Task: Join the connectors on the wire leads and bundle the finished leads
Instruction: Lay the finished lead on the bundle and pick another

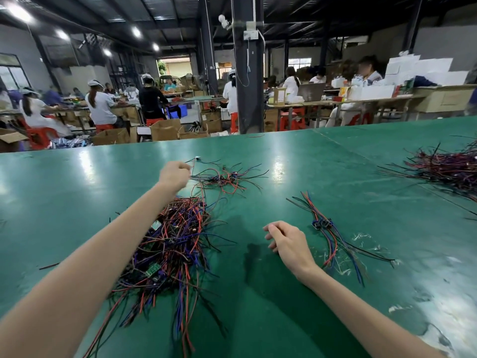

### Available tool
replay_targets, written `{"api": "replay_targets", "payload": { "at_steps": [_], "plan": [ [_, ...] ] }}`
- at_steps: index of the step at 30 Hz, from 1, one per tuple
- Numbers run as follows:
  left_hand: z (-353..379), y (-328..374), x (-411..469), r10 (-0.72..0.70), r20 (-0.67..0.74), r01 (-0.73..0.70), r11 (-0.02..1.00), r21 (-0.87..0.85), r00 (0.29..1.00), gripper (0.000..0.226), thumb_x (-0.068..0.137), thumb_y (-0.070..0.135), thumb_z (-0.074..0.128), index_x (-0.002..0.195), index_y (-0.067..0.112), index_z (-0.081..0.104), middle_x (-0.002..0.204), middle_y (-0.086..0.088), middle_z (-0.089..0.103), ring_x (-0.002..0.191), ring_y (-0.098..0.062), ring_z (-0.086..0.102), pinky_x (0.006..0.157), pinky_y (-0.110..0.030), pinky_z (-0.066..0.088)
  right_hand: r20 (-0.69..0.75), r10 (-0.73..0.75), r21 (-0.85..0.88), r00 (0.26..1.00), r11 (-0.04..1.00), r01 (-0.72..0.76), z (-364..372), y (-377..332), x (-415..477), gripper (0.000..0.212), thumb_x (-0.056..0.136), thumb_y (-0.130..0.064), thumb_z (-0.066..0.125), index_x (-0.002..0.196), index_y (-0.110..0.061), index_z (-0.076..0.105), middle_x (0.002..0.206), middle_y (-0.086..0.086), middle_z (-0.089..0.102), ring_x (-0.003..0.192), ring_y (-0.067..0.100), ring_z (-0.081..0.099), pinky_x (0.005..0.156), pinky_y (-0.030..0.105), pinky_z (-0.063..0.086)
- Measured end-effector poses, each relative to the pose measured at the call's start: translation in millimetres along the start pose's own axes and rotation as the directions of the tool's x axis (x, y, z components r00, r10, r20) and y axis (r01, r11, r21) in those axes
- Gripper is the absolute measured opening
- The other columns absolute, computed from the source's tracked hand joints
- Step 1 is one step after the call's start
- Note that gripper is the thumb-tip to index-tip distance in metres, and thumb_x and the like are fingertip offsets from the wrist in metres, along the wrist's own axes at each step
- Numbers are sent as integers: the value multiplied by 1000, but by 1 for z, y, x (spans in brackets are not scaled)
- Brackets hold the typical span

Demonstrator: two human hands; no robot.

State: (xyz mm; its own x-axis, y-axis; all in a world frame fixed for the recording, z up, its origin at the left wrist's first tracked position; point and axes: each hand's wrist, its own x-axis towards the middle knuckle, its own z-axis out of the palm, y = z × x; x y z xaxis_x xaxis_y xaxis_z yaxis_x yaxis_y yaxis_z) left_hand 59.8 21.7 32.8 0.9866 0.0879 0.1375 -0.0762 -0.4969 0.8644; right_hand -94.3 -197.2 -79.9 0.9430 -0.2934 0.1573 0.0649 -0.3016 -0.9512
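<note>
A big heap of red, blue and black wire leads [170, 249] with small green boards lies under my left forearm. Beyond it, a smaller loose tangle of leads [224, 178] spreads on the green table [296, 293]. My left hand [174, 174] is stretched out to that tangle, fingers curled, pinching a thin lead at its left edge. My right hand [286, 240] rests on the table with loosely bent fingers and holds nothing. Just right of it lies a small group of joined leads [325, 226] with dark connectors in the middle.
A further large pile of dark wire leads [449, 169] sits at the far right of the table. Scraps of clear film [361, 237] lie near the joined leads. Past the table's far edge, cardboard boxes, red stools and seated people fill the workshop.
</note>
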Motion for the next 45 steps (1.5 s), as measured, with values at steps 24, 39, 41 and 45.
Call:
{"api": "replay_targets", "payload": {
  "at_steps": [24, 39, 41, 45],
  "plan": [
    [-68, -94, -29, 31, -96, 26, 841, 541, 995, 33, 84, 18, 67, 116, 12, 61, 114, -11, 65, 107, -30, 58, 96, -42, 47, 45, -12, -118, 999, 993, 17, -1, 4, 1, 20, 97, -12, 48, 91, -8, 67, 86, 6, 65, 63, 12, 59, 65, 27, 45],
    [-41, 14, -76, 483, -257, -495, 869, 19, 837, 29, 80, -1, 71, 104, 10, 60, 100, -2, 65, 82, -14, 64, 74, -21, 51, 56, -48, -179, 997, 982, 57, 0, 6, 2, 18, 97, -13, 50, 94, -11, 67, 83, -5, 63, 66, 9, 59, 63, 20, 43],
    [-39, 13, -75, 427, -193, -430, 902, 29, 883, 31, 77, -3, 73, 103, 9, 61, 101, -5, 65, 86, -18, 64, 79, -27, 52, 60, -47, -184, 997, 981, 57, 0, 5, 1, 18, 97, -12, 50, 95, -10, 67, 85, -4, 63, 66, 10, 60, 63, 20, 43],
    [-40, 6, -77, 371, -209, -368, 928, 55, 905, 29, 76, 0, 74, 101, 10, 64, 98, -4, 66, 83, -17, 63, 85, -31, 52, 61, -57, -191, 997, 979, 68, 0, 5, 2, 18, 96, -11, 50, 94, -8, 67, 85, -1, 63, 64, 10, 60, 65, 20, 45]
  ]
}}
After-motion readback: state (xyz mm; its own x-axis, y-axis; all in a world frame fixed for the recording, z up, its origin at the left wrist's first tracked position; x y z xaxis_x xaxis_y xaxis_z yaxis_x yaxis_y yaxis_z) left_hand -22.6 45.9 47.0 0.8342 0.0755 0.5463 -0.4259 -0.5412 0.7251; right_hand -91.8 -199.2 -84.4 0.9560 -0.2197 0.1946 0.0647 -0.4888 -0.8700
